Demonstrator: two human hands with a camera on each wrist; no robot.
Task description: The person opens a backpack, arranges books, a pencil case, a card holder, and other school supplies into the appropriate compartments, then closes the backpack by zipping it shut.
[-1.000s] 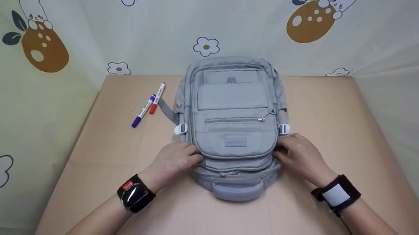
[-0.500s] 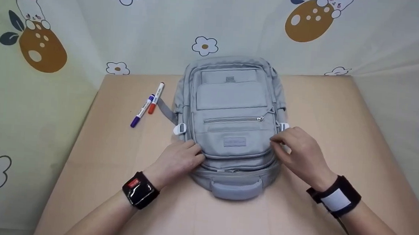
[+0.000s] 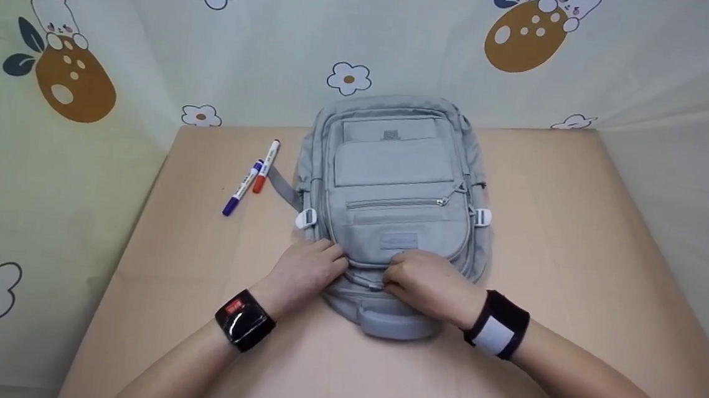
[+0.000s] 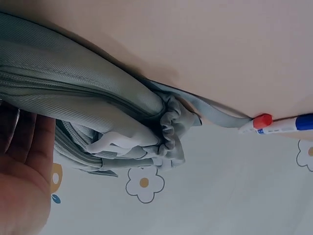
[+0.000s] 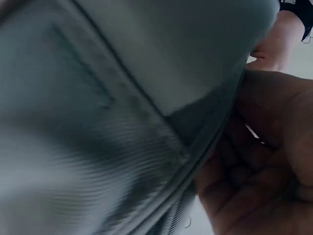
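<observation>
The backpack (image 3: pixel 394 164) is plain blue-grey, with white side buckles (image 3: pixel 306 218) and a silvery zip pull (image 3: pixel 442 202). Towards the counter's far left corner, both markers have white barrels: one marker (image 3: pixel 266 166) is capped orange-red, the other marker (image 3: pixel 243 188) purple. The counter (image 3: pixel 189 243) is plain tan. Beyond its far edge, pale cloth (image 3: pixel 277 50) carries brown-centred white flowers, white rabbits with pink inner ears, white-spotted brown ovals and navy leaves. The left wristband (image 3: pixel 245 320) is black with red; the right wristband (image 3: pixel 498 325), black with pale grey.
</observation>
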